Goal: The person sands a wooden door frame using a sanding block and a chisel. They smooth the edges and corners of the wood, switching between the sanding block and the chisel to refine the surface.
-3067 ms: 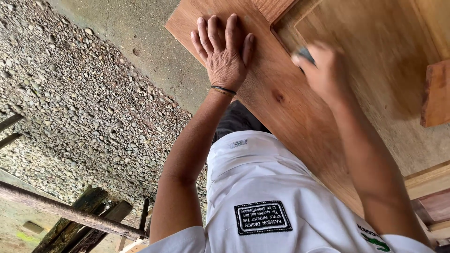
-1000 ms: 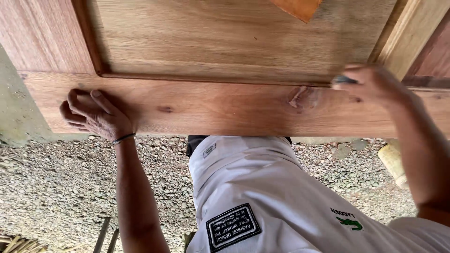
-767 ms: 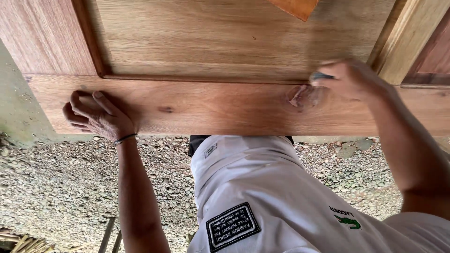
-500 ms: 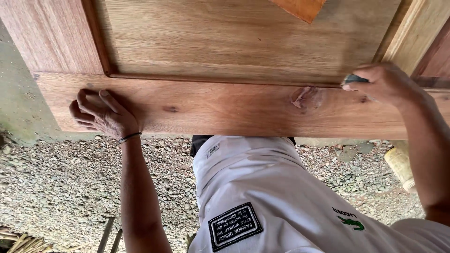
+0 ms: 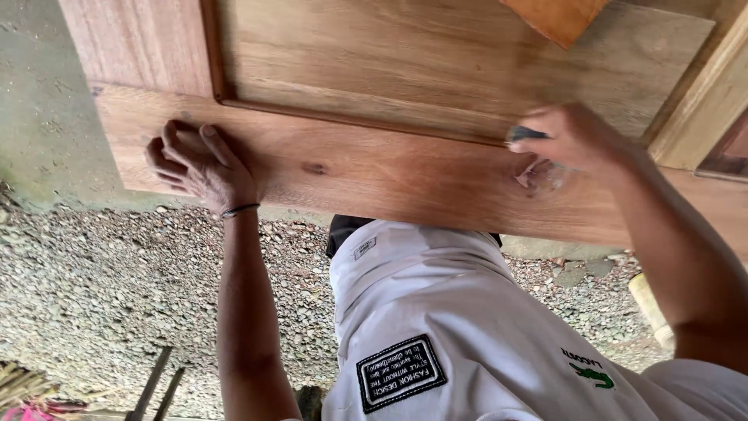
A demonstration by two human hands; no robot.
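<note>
A wooden door (image 5: 374,168) with a recessed panel lies flat in front of me. My left hand (image 5: 199,164) rests fingers spread on its near rail by the left corner. My right hand (image 5: 569,140) presses a small dark sanding block (image 5: 523,134) onto the same rail, close to the groove of the panel and beside a dark knot (image 5: 538,175). Most of the block is hidden under my fingers. A thin dark band circles my left wrist.
Gravel ground (image 5: 101,281) lies below the door's near edge, with a concrete strip (image 5: 35,117) at the left. A reddish wood piece (image 5: 557,15) sits on the panel at the top. Lighter timber (image 5: 701,109) runs along the right. My white shirt fills the lower middle.
My right hand has slid the block left along the rail, from the right end toward the knot. The left hand stays pressed near the corner. The view has shifted slightly.
</note>
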